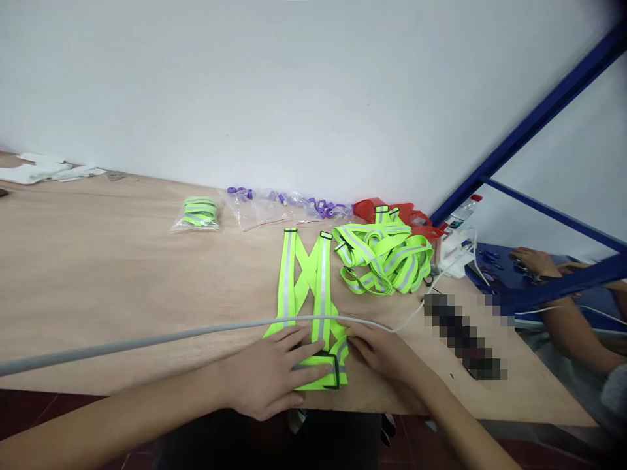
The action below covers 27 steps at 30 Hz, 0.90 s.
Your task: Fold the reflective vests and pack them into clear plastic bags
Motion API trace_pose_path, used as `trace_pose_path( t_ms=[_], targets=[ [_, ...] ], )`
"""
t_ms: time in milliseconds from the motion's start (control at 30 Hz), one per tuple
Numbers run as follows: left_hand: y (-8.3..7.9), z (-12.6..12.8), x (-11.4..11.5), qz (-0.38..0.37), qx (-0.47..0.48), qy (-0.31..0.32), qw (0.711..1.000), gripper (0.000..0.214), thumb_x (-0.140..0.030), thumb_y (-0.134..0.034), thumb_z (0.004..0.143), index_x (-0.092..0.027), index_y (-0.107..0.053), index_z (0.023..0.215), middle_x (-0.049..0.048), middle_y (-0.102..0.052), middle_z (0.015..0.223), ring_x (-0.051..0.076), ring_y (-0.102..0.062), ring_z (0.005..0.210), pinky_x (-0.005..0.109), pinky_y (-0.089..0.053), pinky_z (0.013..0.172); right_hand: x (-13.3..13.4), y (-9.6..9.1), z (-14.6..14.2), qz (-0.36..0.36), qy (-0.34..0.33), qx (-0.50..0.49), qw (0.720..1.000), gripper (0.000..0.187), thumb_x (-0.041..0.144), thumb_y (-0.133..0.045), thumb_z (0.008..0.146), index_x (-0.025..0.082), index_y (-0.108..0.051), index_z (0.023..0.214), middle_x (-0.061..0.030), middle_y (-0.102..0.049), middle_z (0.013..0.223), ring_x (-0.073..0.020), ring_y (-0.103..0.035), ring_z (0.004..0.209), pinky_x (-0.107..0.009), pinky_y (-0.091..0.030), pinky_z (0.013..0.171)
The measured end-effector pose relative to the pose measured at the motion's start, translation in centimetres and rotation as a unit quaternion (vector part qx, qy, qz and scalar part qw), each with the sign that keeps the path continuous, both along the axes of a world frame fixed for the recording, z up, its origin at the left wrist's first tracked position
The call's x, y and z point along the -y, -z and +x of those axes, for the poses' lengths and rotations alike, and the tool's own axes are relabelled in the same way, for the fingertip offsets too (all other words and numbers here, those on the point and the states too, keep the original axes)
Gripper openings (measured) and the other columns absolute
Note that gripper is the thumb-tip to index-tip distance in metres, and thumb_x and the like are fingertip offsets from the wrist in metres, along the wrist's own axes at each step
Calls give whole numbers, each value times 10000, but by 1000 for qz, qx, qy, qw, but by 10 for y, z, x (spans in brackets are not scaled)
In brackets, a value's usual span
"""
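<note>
Reflective harness, yellow-green with grey stripes, lies on the near side of the wooden table, just right of middle, two striped straps running far with a crossed pair between. From my remote seat I see the left hand laid over its near end, fingers spread and unclenched, holding nothing in a fist. Right hand sits at the harness's right side, fingers bent against a strap; tips partly hidden, so I cannot tell whether it pinches or merely touches. I read the handling as settling the near layers. Best done, I judge, with the left palm light and flat as an anchor while the right draws the strap square, no twist, near black buckle lying flat. Edges: the table's near edge runs just below that buckle, so a pull toward the body risks dragging it over. A grey cable crosses the view over the straps; contact unclear, so I would lift with care. Tangled strap pile crowds the far right, with a pixelated dark object nearer. More room leftward, I note, up to the bagged strap at far left.
</note>
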State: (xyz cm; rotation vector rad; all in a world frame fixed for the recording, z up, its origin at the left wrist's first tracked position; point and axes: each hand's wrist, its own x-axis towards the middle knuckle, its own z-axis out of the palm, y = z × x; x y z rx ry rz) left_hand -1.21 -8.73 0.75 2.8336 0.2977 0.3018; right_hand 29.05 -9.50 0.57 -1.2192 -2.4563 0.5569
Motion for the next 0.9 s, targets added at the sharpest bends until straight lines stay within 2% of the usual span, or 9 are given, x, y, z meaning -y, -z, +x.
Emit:
trace_pose_path(
  t_ms=[133, 267, 400, 533, 600, 700, 833, 900],
  targets=[
    [0, 0, -1, 1, -7, 0, 1000, 612, -428, -501, 1030, -249, -345, 1594, 123, -344, 1659, 353, -348, 1506, 498, -252, 1244, -4, 11, -12, 45, 4, -21, 999, 298, 144, -438, 1004, 228, -718, 1064, -90, -759, 1109, -220, -715, 1057, -363, -591, 911],
    [-3, 0, -1, 2, -25, 2, 1000, 590, -426, -486, 1036, -247, -358, 1584, 127, -335, 1662, 354, -311, 1526, 501, -224, 1255, -1, 17, -20, 95, 31, -49, 994, 285, 133, -462, 994, 217, -734, 1013, -88, -753, 990, -220, -718, 929, -359, -590, 835],
    [-4, 0, -1, -6, -18, 1, 1000, 587, -412, -496, 1033, -239, -370, 1579, 144, -327, 1662, 371, -313, 1524, 519, -223, 1257, 10, 5, -25, 51, 50, -71, 995, 293, 143, -474, 1003, 232, -731, 1112, -76, -752, 1036, -220, -710, 973, -352, -576, 859],
    [-2, 0, 0, -2, -10, -5, 1000, 603, -399, -516, 1028, -237, -360, 1587, 147, -311, 1667, 374, -278, 1539, 517, -222, 1260, 23, -3, -32, 10, 92, -52, 994, 261, 211, -476, 1033, 232, -724, 1111, -56, -712, 919, -204, -681, 845, -324, -570, 741],
    [-1, 0, 1, 0, -6, -11, 1000, 611, -397, -528, 1024, -234, -359, 1588, 142, -300, 1673, 373, -254, 1548, 514, -223, 1261, 27, 2, -36, 36, 94, -22, 995, 264, 209, -454, 1036, 213, -718, 1057, -55, -673, 858, -200, -646, 773, -316, -548, 672],
    [0, 0, 2, -2, -8, -12, 1000, 605, -390, -524, 1026, -231, -361, 1586, 144, -301, 1672, 363, -243, 1554, 513, -214, 1265, 28, 16, -40, 121, 100, 25, 987, 269, 177, -428, 1031, 193, -697, 1033, -63, -654, 840, -201, -627, 736, -312, -523, 632],
    [-1, 1, 2, -6, -13, -11, 1000, 583, -398, -502, 1035, -216, -376, 1574, 169, -323, 1658, 348, -283, 1543, 504, -219, 1264, 28, 31, -42, 198, 144, 39, 969, 189, 216, -469, 1032, 192, -656, 1020, -73, -687, 868, -215, -668, 760, -316, -540, 639],
    [-2, 1, 2, -11, -19, -8, 1000, 573, -403, -486, 1042, -215, -375, 1572, 177, -338, 1650, 339, -307, 1536, 499, -222, 1264, 32, 33, -42, 223, 131, 47, 965, 216, 181, -434, 1035, 195, -648, 1006, -84, -714, 901, -218, -694, 782, -316, -558, 662]
  ],
)
